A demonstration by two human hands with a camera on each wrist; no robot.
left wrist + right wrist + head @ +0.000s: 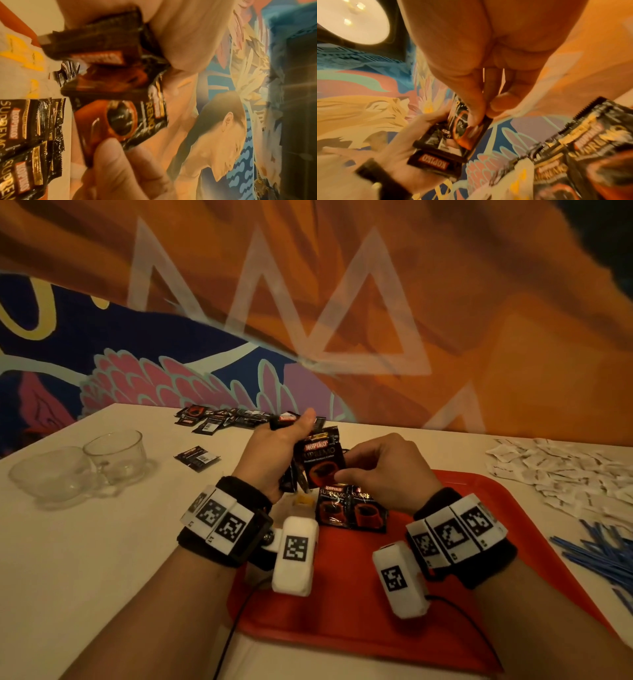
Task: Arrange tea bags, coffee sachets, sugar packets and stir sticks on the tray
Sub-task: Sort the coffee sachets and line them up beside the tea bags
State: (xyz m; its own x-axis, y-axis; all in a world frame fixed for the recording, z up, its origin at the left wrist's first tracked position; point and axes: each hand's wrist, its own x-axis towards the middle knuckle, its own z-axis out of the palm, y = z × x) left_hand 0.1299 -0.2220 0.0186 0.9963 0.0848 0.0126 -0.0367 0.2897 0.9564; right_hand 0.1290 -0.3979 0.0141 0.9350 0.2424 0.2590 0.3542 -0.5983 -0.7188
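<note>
1. Head view.
   - Left hand [274, 453]: raised over the far edge of the red tray [462, 542]. Its grip is curled round a small stack of coffee sachets [301, 470], held upright, likely so they can be dealt out one at a time.
   - Right hand [387, 470]: thumb and forefinger pinch the lower corner of the front sachet [320, 460], apparently to draw it off the stack.
   - Two laid sachets [352, 510]: flat on the tray side by side, label up, just below both hands; judged the start of a row, with the front sachet due beside them.
   - Loose sachets [222, 419]: scattered at the far edge of the desk [102, 542]; one more sachet [197, 457] lies alone nearer the tray.
   - White packets [565, 474]: heaped on the desk to the right of the tray, not yet arranged.
   - Blue stir sticks [603, 553]: piled right of the tray, off it.
   - Two glass cups [82, 467]: on the desk at left, well apart from the tray.
   - Yellow-tagged item [303, 499]: small, half hidden under the left hand; probably a tea bag.

2. Left wrist view.
   - The stack fans out of the palm. A fingertip [109, 151] of the right hand presses the front sachet's lower edge. The laid sachets show at lower left.

3. Right wrist view.
   - The thumb and a finger close on the front sachet's corner; the left hand cradles the others beneath.
</note>
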